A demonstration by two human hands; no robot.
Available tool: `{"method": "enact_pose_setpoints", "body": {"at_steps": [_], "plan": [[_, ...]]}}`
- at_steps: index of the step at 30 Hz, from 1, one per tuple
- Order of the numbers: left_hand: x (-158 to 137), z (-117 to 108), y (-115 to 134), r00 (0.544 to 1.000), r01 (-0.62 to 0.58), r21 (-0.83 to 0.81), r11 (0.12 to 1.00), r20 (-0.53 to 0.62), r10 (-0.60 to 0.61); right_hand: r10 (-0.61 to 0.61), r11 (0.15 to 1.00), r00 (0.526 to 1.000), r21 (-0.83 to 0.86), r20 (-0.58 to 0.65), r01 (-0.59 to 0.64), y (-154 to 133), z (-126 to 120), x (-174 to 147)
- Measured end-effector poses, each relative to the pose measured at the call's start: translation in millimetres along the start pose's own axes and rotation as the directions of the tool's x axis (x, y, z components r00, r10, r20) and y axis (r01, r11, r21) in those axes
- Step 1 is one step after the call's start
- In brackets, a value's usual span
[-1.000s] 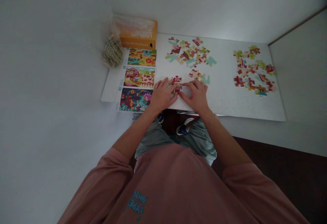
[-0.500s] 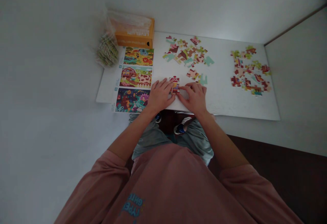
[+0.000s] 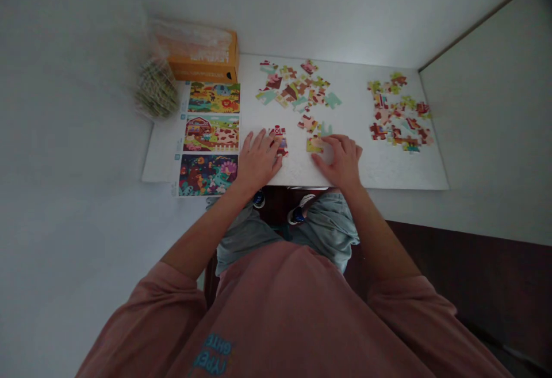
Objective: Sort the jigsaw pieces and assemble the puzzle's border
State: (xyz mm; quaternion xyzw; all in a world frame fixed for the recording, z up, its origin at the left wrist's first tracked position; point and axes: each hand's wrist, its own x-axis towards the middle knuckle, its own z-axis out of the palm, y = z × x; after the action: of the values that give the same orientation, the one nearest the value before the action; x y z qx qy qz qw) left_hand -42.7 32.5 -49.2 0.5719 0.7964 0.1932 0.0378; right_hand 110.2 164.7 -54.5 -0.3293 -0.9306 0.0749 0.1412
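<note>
left hand (image 3: 259, 162) spread on barn pieces (image 3: 279, 131), right hand (image 3: 342, 159) at yellow piece (image 3: 314, 145), grip unclear, picture sheet (image 3: 211, 134), orange box (image 3: 200, 71)

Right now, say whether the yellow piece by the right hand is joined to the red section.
Not joined: white tabletop shows between the yellow piece and the red section at the left hand.

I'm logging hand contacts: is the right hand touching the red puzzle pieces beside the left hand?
Apart. The head view shows a strip of white tabletop between the right hand and the red puzzle pieces.
</note>
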Motion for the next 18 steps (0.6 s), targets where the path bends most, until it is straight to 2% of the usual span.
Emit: {"method": "enact_pose_setpoints", "body": {"at_steps": [4,9,13,18], "plan": [[8,1,-2,0.999,-0.033,0.022,0.999,-0.018,0.033,0.048,0.999,0.998,0.014,-0.031,-0.048,11,1,-3],[11,-6,2,0.997,-0.038,0.051,0.998,-0.065,0.041,0.043,0.998,0.998,0.042,-0.041,-0.042,11,2,-4],[-10,-19,9,0.997,-0.046,-0.028,0.999,-0.059,0.045,0.044,0.998,0.999,0.051,-0.032,-0.042,12,3,-4],[-41,-29,-2,0.990,0.069,-0.079,0.994,-0.114,-0.078,0.039,0.997,0.999,0.067,-0.014,-0.038,12,2,-5]]}}
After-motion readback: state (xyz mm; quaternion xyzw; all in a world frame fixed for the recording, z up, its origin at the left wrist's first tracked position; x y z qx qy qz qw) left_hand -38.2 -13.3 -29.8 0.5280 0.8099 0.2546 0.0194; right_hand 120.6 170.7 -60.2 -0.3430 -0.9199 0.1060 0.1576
